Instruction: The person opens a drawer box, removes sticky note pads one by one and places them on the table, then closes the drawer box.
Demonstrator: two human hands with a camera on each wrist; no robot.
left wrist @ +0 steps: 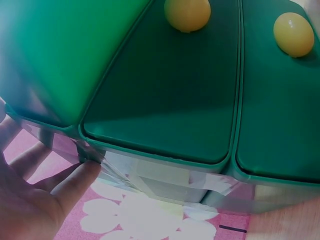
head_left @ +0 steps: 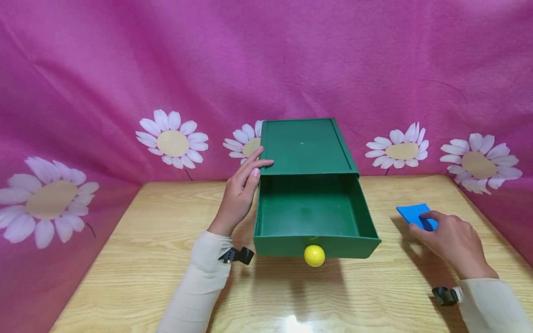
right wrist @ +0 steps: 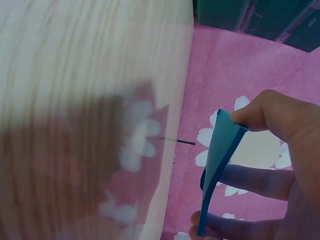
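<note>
A green drawer unit (head_left: 306, 145) stands at the middle of the table, its top drawer (head_left: 316, 247) pulled out and showing a bare inside. The left hand (head_left: 237, 196) rests on the unit's upper left edge, fingers extended; in the left wrist view, that hand (left wrist: 35, 195) touches the side of the unit (left wrist: 165, 100). At the right, the right hand (head_left: 455, 238) pinches a flat blue piece (head_left: 412, 212) above the table. The right wrist view shows the thumb and fingers of this hand (right wrist: 280, 165) holding the bent blue piece (right wrist: 220, 150) at its edges.
A yellow ball-shaped knob (head_left: 314, 255) sticks out from the drawer's front. Two more yellow knobs, a nearer one (left wrist: 187, 12) and another (left wrist: 294, 35), are on the lower drawer fronts. Pink flowered cloth (head_left: 266, 60) hangs behind and beside the wooden table (head_left: 166, 240).
</note>
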